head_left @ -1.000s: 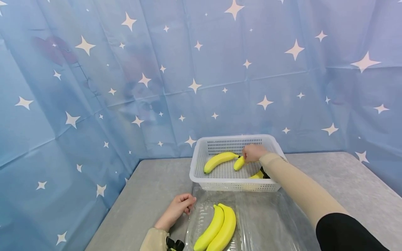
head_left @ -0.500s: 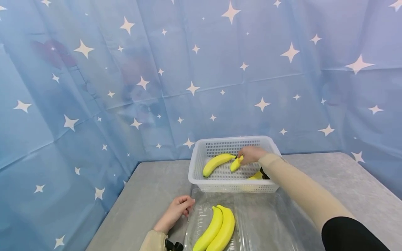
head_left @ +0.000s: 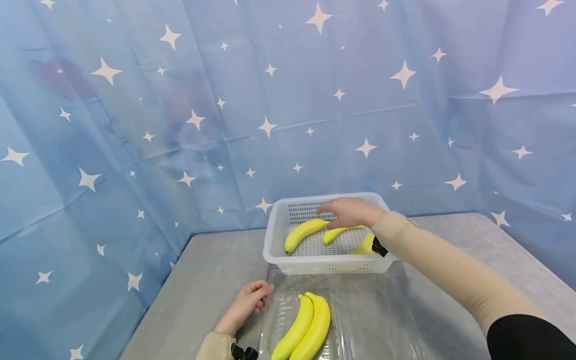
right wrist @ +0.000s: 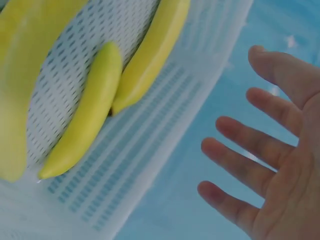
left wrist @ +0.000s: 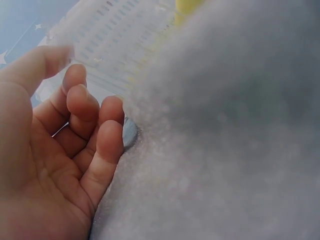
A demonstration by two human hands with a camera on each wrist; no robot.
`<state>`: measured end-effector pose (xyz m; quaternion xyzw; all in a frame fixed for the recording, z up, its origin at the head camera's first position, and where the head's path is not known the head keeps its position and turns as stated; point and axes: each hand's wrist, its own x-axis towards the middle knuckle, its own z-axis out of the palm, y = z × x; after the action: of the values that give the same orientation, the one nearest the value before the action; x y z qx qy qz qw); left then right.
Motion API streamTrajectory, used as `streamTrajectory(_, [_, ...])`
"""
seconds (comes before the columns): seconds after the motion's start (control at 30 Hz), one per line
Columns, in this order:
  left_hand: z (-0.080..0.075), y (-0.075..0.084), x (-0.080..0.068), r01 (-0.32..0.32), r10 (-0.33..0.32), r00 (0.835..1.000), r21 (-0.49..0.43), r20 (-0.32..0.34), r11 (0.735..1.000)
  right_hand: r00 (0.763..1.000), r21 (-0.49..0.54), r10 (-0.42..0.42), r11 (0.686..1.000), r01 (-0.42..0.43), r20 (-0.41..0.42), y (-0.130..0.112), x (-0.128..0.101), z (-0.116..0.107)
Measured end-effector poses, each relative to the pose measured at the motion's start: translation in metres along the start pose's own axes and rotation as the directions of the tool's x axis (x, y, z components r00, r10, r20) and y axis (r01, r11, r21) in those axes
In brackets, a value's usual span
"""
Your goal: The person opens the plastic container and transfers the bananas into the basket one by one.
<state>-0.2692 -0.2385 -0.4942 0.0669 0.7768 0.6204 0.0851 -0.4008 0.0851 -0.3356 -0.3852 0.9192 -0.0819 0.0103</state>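
The left hand (head_left: 245, 305) rests on the table (head_left: 207, 280) with fingers loosely curled, holding nothing, touching the clear tray (head_left: 360, 320); its wrist view shows the fingers (left wrist: 107, 145) on grey cloth. The right hand (head_left: 348, 212) hovers spread and empty above the bananas (right wrist: 95, 115) lying in the white basket (head_left: 274, 235).
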Motion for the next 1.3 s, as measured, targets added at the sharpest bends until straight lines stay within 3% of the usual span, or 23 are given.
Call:
streamTrajectory(0.17, [-0.002,0.0,0.001,-0.005,0.005,1.0,0.008,-0.008,1.0,0.996,-0.036,-0.09,0.995,0.089,-0.017,-0.027,-0.011,-0.001])
streamTrajectory(0.3, [-0.002,0.0,0.002,-0.013,0.013,1.0,0.022,-0.013,1.0,0.972,-0.095,-0.229,0.97,0.223,-0.057,-0.047,-0.022,0.0])
streamTrajectory(0.5, [-0.002,-0.001,0.003,-0.022,0.022,1.0,0.02,-0.004,1.0,0.882,-0.154,-0.457,0.885,0.439,-0.112,-0.074,-0.04,0.009])
streamTrajectory(0.6, [-0.002,0.0,0.004,-0.017,0.017,1.0,0.012,0.0,1.0,0.84,-0.176,-0.53,0.844,0.508,-0.115,-0.086,-0.049,0.017])
streamTrajectory(0.87, [-0.001,0.0,0.006,-0.015,0.015,1.0,0.012,0.003,1.0,0.772,-0.158,-0.635,0.766,0.624,-0.028,-0.11,-0.063,0.042])
streamTrajectory(1.1, [0.0,-0.001,0.004,-0.027,0.027,1.0,0.018,0.001,0.999,0.702,-0.11,-0.712,0.696,0.71,0.023,-0.116,-0.067,0.077])
streamTrajectory(1.3, [0.0,-0.001,0.002,-0.026,0.026,1.0,0.018,-0.007,1.0,0.667,-0.11,-0.744,0.66,0.743,0.037,-0.119,-0.067,0.097])
